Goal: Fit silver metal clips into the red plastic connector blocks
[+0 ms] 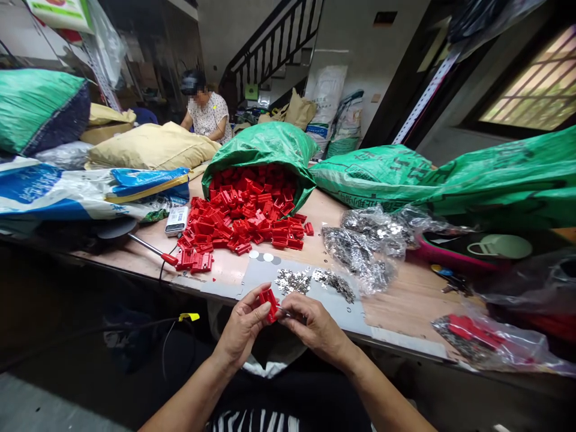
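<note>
My left hand (243, 330) pinches a small red plastic part (270, 302) just below the table's front edge. My right hand (310, 327) is closed beside it, its fingertips against the part with a tiny metal piece I can barely make out. Straight ahead, small piles of silver metal pieces (294, 281) lie on a grey sheet (261, 270). Behind them a heap of red plastic parts (245, 219) spills from an open green sack (265, 147).
Clear bags of metal pieces (364, 246) lie right of the heap. A red-handled screwdriver (153, 249) and a white device (176, 220) sit at left. Green sacks (472, 180) fill the right, stuffed bags (90, 186) the left. Another person (204, 111) sits at the far end.
</note>
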The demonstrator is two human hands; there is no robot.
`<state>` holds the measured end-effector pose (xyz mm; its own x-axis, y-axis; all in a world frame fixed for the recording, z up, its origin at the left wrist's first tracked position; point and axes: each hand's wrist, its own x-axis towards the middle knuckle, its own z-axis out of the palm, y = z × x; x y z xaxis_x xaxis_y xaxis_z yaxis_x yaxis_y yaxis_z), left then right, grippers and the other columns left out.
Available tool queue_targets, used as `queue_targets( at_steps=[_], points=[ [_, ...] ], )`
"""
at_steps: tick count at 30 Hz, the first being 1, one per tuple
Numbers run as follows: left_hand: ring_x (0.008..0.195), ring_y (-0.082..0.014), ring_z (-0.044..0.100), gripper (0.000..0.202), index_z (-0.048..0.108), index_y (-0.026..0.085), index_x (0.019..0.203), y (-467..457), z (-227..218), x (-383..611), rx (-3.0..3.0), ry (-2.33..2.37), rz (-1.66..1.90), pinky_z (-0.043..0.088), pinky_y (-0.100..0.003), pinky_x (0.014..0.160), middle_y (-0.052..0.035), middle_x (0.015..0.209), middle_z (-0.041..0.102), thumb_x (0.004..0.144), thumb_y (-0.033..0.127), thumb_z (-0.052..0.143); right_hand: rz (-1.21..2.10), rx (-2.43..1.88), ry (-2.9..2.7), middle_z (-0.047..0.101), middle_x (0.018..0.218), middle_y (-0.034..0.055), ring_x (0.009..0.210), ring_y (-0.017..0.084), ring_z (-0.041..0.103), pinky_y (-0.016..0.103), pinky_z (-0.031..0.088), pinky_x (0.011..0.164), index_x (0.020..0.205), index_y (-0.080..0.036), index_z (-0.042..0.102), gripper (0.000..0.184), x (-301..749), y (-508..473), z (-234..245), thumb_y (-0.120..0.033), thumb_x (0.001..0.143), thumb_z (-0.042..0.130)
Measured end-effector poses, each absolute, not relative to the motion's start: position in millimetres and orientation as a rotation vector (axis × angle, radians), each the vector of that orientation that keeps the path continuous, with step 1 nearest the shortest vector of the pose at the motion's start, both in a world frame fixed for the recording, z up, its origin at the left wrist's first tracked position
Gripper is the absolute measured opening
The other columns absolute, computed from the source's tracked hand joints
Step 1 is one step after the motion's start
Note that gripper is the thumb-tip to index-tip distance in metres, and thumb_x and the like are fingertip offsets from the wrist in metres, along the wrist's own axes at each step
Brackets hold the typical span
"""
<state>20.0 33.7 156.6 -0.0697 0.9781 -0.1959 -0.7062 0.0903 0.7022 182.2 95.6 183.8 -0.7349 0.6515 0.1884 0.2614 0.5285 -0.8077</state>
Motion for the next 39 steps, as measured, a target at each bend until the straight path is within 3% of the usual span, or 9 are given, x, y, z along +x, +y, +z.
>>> queue_targets(
  at_steps=[8,12,15,19,23,29,39],
  points=[
    [0.094,-0.0237,0.066,0.051,0.058,0.02,0.125,31,155,20,0.51,0.732,1.417,0.046,-0.039,0.091,-0.0087,0.097,0.071,0.075,0.024,0.07,1.286,-0.913,-2.137,0.058,0.078,-0.0019,0.066,0.011,0.049,0.022,0.04,0.061,0.088,-0.02,0.061,0.009,186,94,175,-0.026,0.082,0.064],
    [0.097,-0.0219,0.064,0.047,0.06,0.019,0.119,34,148,18,0.626,0.846,1.441,0.047,-0.034,0.088,-0.0085,0.101,0.069,0.074,0.024,0.072,1.232,-0.955,-2.083,0.058,0.086,0.001,0.074,0.014,0.053,0.024,0.044,0.068,0.098,-0.019,0.06,0.019,190,94,169,-0.035,0.089,0.053],
    [0.092,-0.0193,0.063,0.044,0.059,0.022,0.11,37,140,13,0.828,1.007,1.454,0.048,-0.029,0.082,-0.0054,0.103,0.067,0.07,0.024,0.075,1.076,-0.954,-2.143,0.058,0.097,0.0051,0.089,0.017,0.056,0.028,0.046,0.08,0.108,-0.022,0.061,0.025,191,94,162,-0.031,0.094,0.042],
    [0.086,-0.0179,0.063,0.032,0.057,0.023,0.104,42,127,4,1.189,1.271,1.459,0.048,-0.031,0.082,-0.004,0.101,0.067,0.074,0.021,0.068,0.903,-1.044,-2.222,0.062,0.091,0.0056,0.085,0.018,0.059,0.03,0.047,0.078,0.109,-0.022,0.062,0.023,187,93,151,-0.024,0.091,0.048],
    [0.083,-0.0185,0.064,0.034,0.061,0.024,0.105,50,119,-5,1.416,1.45,1.401,0.049,-0.032,0.081,-0.0021,0.092,0.069,0.072,0.018,0.067,0.833,-1.085,-2.251,0.067,0.091,0.0037,0.081,0.018,0.062,0.03,0.048,0.077,0.104,-0.022,0.061,0.019,181,93,142,-0.02,0.087,0.052],
    [0.095,-0.0216,0.065,0.04,0.067,0.025,0.109,60,120,-11,1.535,1.408,1.314,0.049,-0.034,0.087,-0.0049,0.106,0.07,0.07,0.017,0.068,0.754,-1.038,-2.307,0.066,0.089,0.0047,0.082,0.017,0.062,0.029,0.048,0.077,0.096,-0.021,0.065,0.017,179,99,138,-0.019,0.087,0.051],
    [0.095,-0.022,0.067,0.039,0.069,0.026,0.106,62,123,-15,1.531,1.397,1.249,0.049,-0.034,0.089,-0.0037,0.103,0.073,0.068,0.019,0.071,0.784,-1.013,-2.377,0.066,0.092,0.0046,0.086,0.017,0.062,0.029,0.048,0.079,0.098,-0.023,0.067,0.018,179,104,139,-0.02,0.088,0.052]
  ],
)
